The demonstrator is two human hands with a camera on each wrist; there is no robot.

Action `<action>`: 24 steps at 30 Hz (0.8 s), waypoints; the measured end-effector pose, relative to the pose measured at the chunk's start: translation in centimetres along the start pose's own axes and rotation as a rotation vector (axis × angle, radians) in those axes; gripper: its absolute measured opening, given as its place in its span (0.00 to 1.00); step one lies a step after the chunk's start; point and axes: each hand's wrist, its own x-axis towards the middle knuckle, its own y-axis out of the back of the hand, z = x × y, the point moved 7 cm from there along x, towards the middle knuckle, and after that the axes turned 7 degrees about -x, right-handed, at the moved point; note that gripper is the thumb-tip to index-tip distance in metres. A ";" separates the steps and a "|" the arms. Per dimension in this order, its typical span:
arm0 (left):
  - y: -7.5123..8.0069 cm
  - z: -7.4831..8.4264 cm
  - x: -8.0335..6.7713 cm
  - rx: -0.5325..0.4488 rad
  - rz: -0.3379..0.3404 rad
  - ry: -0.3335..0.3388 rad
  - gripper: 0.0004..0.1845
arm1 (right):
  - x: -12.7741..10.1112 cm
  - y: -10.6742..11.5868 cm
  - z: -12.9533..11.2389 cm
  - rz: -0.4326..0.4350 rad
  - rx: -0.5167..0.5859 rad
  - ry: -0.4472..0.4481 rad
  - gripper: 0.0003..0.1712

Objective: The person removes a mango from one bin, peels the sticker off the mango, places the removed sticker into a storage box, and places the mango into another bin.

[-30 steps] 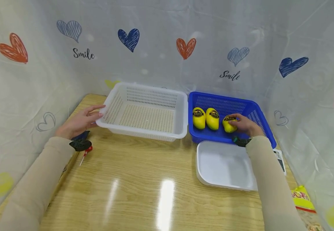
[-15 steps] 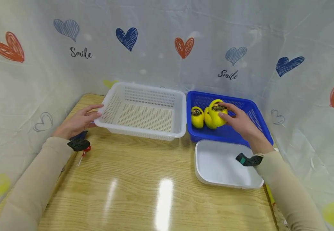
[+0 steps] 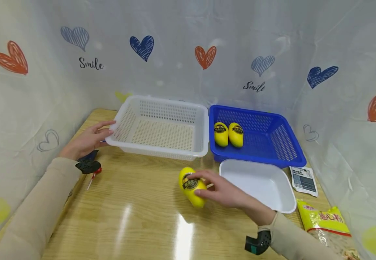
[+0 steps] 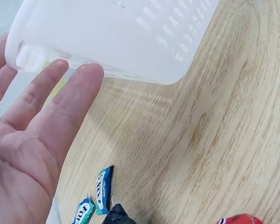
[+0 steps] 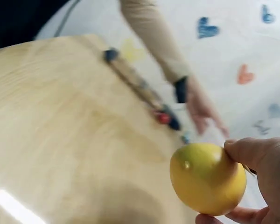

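My right hand (image 3: 220, 189) holds a yellow mango (image 3: 191, 200) with a black printed label between thumb and fingers, over the table in front of the white basket. In the right wrist view, one rounded end of the mango (image 5: 205, 186) faces the camera. Two similar mangoes (image 3: 221, 135) lie side by side at the left end of the blue basket (image 3: 272, 160). My left hand (image 3: 87, 139) holds the left rim of the white basket (image 3: 161, 148), which has nothing in it. In the left wrist view, its fingers (image 4: 65, 107) lie on both sides of the rim.
A shallow white tray (image 3: 256, 180) sits before the blue basket. Right of it lie a white-and-grey packet (image 3: 304, 180) and a yellow food bag (image 3: 324, 220). Near the left table edge are small wrapped sweets (image 4: 102, 189) and a red-handled tool (image 3: 96, 171).
My right hand has lifted the third mango out of the blue basket and carried it left and toward me, over the table. The left hand has stayed on the white basket's rim.
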 end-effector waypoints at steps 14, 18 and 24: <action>0.3 -0.3 0.2 0.051 -0.019 -0.019 0.32 | 2.5 -5.5 4.5 0.115 0.011 -0.094 0.25; 0.4 -0.3 0.3 0.042 -0.021 -0.017 0.32 | 3.2 -5.7 4.9 0.154 0.078 -0.130 0.27; 0.3 0.5 -0.2 0.224 0.037 -0.033 0.35 | 3.6 -6.1 4.9 0.161 0.117 -0.127 0.28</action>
